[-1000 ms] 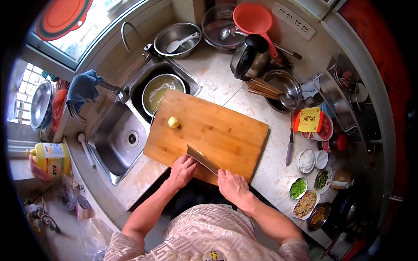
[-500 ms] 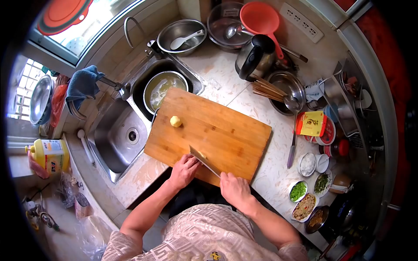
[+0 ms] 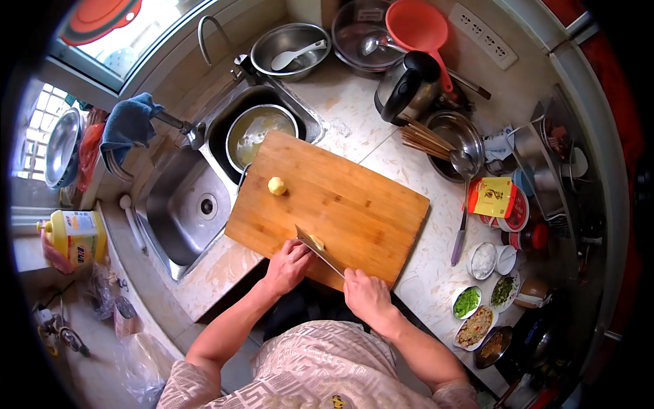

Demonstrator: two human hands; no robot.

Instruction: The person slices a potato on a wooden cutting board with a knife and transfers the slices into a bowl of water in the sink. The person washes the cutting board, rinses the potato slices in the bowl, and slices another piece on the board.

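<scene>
A wooden cutting board [image 3: 354,204] lies at an angle over the counter and the sink's edge. My right hand [image 3: 366,292] is closed round the handle end of a cleaver [image 3: 321,253], near the board's front edge. Beside the blade's left end is my left hand [image 3: 289,264], its fingers bent and pressed together; what they hold, if anything, is hidden behind the blade. Small pale yellow pieces [image 3: 316,241] show just past the blade. A round, peeled yellow piece [image 3: 276,185] rests alone on the board's upper left.
Left of the board is a double sink [image 3: 184,211], with a metal bowl [image 3: 253,136] of liquid in its rear basin. A kettle [image 3: 410,87] and a pot with chopsticks [image 3: 455,143] stand behind. Small dishes, including chopped greens [image 3: 467,302], line the right.
The view has shifted slightly, moving the counter items on the right further right. More of the pale yellow pieces shows past the blade. Both hands stay near the cleaver.
</scene>
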